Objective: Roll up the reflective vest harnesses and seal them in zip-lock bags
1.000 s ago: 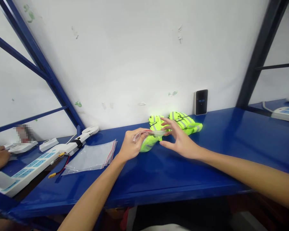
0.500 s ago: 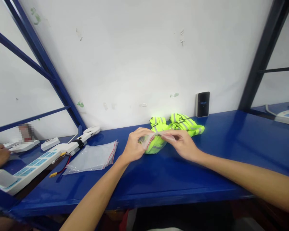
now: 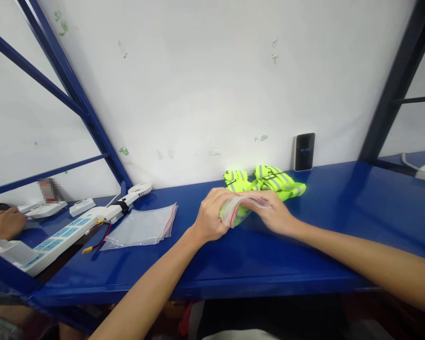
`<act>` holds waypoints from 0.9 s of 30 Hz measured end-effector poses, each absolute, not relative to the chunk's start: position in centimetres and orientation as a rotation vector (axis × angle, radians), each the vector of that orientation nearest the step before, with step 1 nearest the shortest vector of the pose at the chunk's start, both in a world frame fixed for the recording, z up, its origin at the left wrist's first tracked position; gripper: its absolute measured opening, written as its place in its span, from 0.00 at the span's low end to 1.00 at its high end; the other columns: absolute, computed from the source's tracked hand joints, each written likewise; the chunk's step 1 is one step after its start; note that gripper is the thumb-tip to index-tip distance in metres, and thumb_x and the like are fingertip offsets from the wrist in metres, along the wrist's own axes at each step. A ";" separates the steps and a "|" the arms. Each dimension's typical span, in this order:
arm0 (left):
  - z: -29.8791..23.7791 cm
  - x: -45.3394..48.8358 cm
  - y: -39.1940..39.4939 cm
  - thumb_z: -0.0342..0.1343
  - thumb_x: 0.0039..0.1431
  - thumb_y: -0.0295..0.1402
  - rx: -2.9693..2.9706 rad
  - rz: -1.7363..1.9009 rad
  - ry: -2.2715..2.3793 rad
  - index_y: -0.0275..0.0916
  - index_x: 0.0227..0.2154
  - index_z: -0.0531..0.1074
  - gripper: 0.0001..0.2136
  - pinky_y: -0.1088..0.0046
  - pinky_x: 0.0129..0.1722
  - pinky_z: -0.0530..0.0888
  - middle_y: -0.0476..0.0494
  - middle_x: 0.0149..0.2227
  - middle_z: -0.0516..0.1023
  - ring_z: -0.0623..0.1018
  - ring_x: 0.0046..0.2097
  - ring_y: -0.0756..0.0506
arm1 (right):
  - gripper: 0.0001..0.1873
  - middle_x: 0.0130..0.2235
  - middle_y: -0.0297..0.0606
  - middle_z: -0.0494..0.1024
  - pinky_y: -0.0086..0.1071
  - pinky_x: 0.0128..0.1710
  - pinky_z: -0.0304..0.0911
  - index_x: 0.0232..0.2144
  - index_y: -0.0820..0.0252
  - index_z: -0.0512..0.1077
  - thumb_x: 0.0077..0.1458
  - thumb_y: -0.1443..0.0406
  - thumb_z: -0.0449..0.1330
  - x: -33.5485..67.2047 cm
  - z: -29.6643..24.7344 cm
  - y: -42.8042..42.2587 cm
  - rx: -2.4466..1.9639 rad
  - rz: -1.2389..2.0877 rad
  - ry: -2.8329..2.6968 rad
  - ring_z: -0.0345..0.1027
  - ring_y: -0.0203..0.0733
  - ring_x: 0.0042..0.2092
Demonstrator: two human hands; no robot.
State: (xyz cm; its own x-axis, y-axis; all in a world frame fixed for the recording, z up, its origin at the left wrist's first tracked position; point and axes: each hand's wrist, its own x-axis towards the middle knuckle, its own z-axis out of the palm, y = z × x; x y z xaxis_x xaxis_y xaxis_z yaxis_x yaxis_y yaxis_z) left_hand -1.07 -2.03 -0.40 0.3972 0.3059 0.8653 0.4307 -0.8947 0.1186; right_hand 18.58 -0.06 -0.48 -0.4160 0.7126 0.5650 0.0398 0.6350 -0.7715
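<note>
Both hands pinch one clear zip bag (image 3: pixel 241 204) just above the blue bench (image 3: pixel 304 250). The left hand (image 3: pixel 212 218) has its fingers curled round the bag's red-striped mouth, and the right hand (image 3: pixel 276 216) has its fingers closed on the top edge. Something neon-yellow shows inside the bag. The reflective vests (image 3: pixel 281 182) behind lie unbagged, and spare bags (image 3: pixel 141 229) lie to the left.

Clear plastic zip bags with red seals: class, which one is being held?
The clear zip bag held between the left hand and right hand; the other clear bags lie flat on the blue bench, untouched, further left.

Single head-worn view, forward and downward, close over left hand (image 3: pixel 212 218) and right hand (image 3: pixel 276 216) at the blue bench (image 3: pixel 304 255)
</note>
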 end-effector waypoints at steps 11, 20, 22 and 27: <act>-0.6 -2.7 -1.5 0.47 0.64 0.43 -3.231 -1.380 -1.390 0.35 0.29 0.75 0.19 0.71 0.35 0.70 0.46 0.28 0.75 0.73 0.33 0.46 | 0.21 0.52 0.40 0.76 0.47 0.60 0.56 0.51 0.56 0.74 0.62 0.55 0.53 19.0 -0.6 0.8 -0.602 1.046 -2.050 0.67 0.50 0.54; -0.8 -4.3 -0.8 0.58 0.57 0.40 -3.005 -1.241 -1.474 0.35 0.37 0.77 0.13 0.72 0.39 0.70 0.45 0.35 0.79 0.75 0.36 0.46 | 0.21 0.41 0.42 0.80 0.42 0.44 0.66 0.42 0.62 0.76 0.60 0.53 0.54 19.4 -0.9 1.6 -0.771 1.020 -1.989 0.72 0.48 0.43; -0.9 -4.4 -0.7 0.58 0.57 0.42 -2.965 -1.265 -1.481 0.36 0.37 0.77 0.14 0.72 0.38 0.70 0.45 0.34 0.79 0.75 0.36 0.46 | 0.20 0.37 0.41 0.80 0.40 0.41 0.67 0.37 0.64 0.77 0.59 0.53 0.55 19.5 -0.9 1.7 -0.815 1.046 -1.965 0.72 0.47 0.39; -1.7 -4.8 0.1 0.54 0.60 0.43 -2.974 -1.420 -1.485 0.35 0.33 0.78 0.15 0.73 0.34 0.69 0.44 0.34 0.79 0.74 0.33 0.47 | 0.17 0.30 0.36 0.76 0.34 0.30 0.64 0.39 0.62 0.72 0.55 0.55 0.59 19.6 -1.3 2.1 -0.901 1.030 -1.932 0.69 0.42 0.30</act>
